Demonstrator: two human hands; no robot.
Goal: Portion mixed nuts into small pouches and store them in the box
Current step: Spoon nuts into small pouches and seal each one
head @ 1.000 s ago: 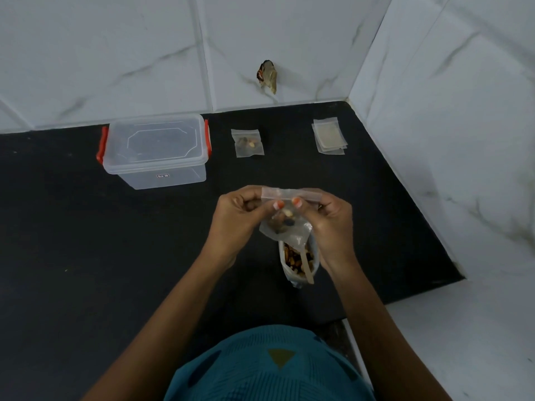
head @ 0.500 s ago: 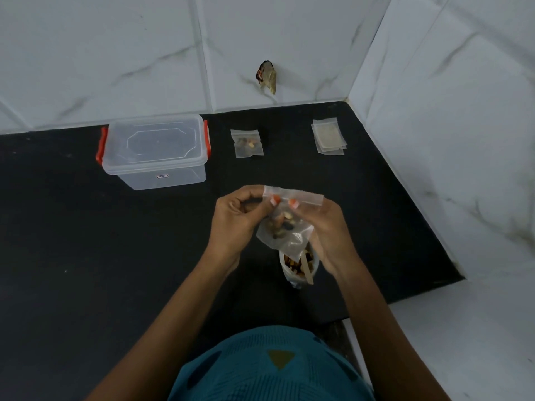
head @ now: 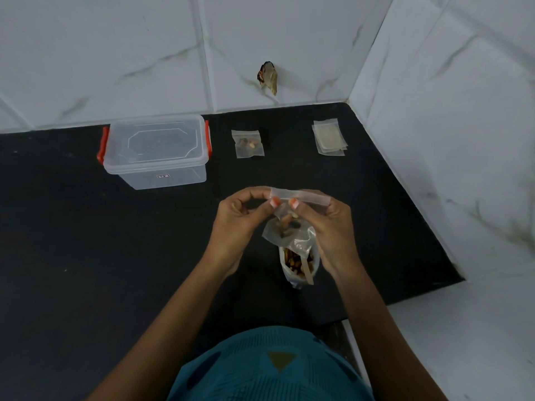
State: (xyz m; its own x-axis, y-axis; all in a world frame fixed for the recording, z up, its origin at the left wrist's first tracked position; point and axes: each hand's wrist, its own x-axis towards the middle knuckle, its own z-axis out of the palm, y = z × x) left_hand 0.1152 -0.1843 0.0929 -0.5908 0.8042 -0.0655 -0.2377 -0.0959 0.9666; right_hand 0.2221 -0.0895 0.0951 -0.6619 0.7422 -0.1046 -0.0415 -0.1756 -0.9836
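Clamped on the top strip of a small pouch: left hand and right hand, both pinching it. Held above the open bag of nuts. Probably light, thin, floppy, slick, with the nuts sagging low. Best gripped along the stiffer seal strip, mouth upward. Farther back: filled pouch, empty pouches, closed box.

Left hand, right hand together, fingers pinching.

Clear glossy plastic pouch, translucent plastic box (red clips), matt black counter
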